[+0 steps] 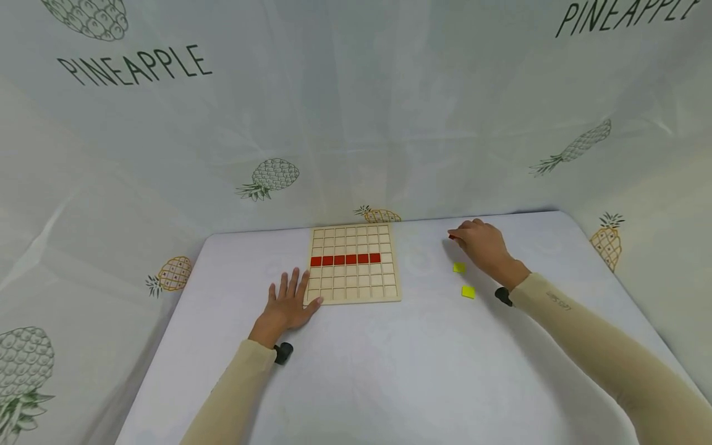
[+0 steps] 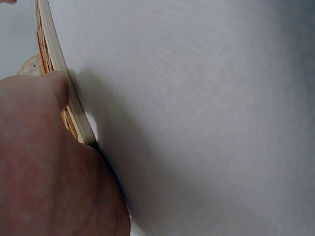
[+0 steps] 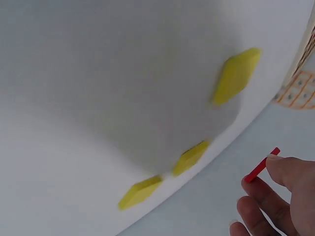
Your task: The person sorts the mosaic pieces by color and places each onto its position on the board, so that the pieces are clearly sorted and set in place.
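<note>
A light wooden grid board (image 1: 361, 296) lies on the table, with a row of several red square tiles (image 1: 351, 259) across its middle, starting at the left edge. My left hand (image 1: 289, 307) rests with fingers spread at the board's near left corner; its thumb touches the board's edge (image 2: 81, 118) in the left wrist view. To the right of the board, my right hand (image 1: 485, 247) pinches a red tile (image 3: 262, 164) between thumb and fingertips, raised over the table. Yellow tiles (image 3: 237, 74) lie beneath and nearer than that hand; the head view shows two, the right wrist view three.
The white table (image 1: 356, 371) has its far edge close behind the board. A pale curtain (image 1: 356, 111) printed with pineapples hangs behind and beside it. Dark wrist devices (image 1: 283, 353) are strapped under both wrists.
</note>
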{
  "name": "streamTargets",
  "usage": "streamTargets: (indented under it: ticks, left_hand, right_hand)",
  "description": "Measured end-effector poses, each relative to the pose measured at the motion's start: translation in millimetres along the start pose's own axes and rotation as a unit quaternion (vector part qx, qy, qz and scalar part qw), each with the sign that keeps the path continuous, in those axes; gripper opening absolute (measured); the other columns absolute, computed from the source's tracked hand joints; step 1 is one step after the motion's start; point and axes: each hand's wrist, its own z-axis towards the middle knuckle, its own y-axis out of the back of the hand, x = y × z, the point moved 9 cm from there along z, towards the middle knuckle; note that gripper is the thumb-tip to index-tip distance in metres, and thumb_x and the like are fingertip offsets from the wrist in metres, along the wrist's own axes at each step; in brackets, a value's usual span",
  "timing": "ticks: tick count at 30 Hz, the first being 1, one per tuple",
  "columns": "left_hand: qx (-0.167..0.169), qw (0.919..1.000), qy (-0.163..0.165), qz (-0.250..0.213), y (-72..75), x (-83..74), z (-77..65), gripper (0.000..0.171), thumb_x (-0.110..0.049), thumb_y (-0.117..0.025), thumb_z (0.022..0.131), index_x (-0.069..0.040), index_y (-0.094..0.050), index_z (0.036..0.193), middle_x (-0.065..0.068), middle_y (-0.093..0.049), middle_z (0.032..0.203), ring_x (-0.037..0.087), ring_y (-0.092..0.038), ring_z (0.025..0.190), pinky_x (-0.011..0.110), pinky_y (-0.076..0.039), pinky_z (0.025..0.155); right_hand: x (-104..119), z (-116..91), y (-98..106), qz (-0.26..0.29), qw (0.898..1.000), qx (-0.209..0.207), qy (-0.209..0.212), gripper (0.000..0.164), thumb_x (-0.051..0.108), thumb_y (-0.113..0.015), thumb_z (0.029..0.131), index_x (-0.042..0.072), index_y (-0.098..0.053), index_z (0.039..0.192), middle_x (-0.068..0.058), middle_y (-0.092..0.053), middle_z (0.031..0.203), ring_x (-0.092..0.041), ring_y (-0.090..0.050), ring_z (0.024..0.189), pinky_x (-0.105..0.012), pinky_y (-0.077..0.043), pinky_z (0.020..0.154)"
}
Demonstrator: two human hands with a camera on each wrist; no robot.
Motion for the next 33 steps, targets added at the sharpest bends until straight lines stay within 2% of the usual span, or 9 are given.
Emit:
streamTargets:
  ticks: [4, 17, 23, 33]
  left_hand:
    - [-0.001, 1.0000, 0.000, 0.000, 0.1, -0.8, -0.6, 0.088, -0.059, -0.038, 0.110, -0.008, 0.000, 0.171, 0.021, 0.010, 0.176, 0.046, 0.012, 0.161, 0.069, 0.004, 0.126]
    - [0.001, 1.0000, 0.000, 0.007, -1.0, 0.2, 0.9, 0.088, -0.059, -0.037, 0.110, -0.008, 0.002, 0.171, 0.021, 0.011, 0.176, 0.046, 0.012, 0.161, 0.068, 0.003, 0.126]
    - [-0.002, 1.0000, -0.003, 0.003, 0.5, -0.5, -1.6, 0.088, -0.059, -0.037, 0.110, -0.007, 0.000, 0.170, 0.021, 0.010, 0.176, 0.046, 0.011, 0.161, 0.069, 0.003, 0.126]
    - [-0.005, 1.0000, -0.006, -0.002, 3.7, -4.3, -4.7, 0.088, -0.059, -0.037, 0.110, -0.007, 0.000, 0.171, 0.021, 0.009, 0.176, 0.046, 0.011, 0.161, 0.069, 0.004, 0.126]
  right_hand:
    - [28.8, 4.7, -0.3, 0.017, 0.999, -0.029, 0.043, 0.029, -0.001, -0.084, 0.087, 0.004, -0.081, 0.115, -0.014, -0.078, 0.104, -0.035, -0.069, 0.092, -0.047, -0.062, 0.076]
    - [101.2, 23.6, -20.3, 0.047, 0.995, -0.023, 0.091, 0.025, 0.007, -0.085, 0.089, 0.007, -0.083, 0.114, -0.008, -0.079, 0.102, -0.028, -0.070, 0.092, -0.041, -0.060, 0.078]
    - [121.0, 30.1, -26.3, 0.058, 0.993, -0.017, 0.102, 0.022, 0.009, -0.084, 0.091, 0.007, -0.083, 0.112, -0.007, -0.079, 0.100, -0.027, -0.070, 0.091, -0.040, -0.059, 0.077]
    - [136.8, 39.3, -41.2, 0.050, 0.993, 0.016, 0.106, 0.021, 0.012, -0.082, 0.093, 0.010, -0.083, 0.114, -0.006, -0.079, 0.105, -0.026, -0.070, 0.094, -0.041, -0.060, 0.083]
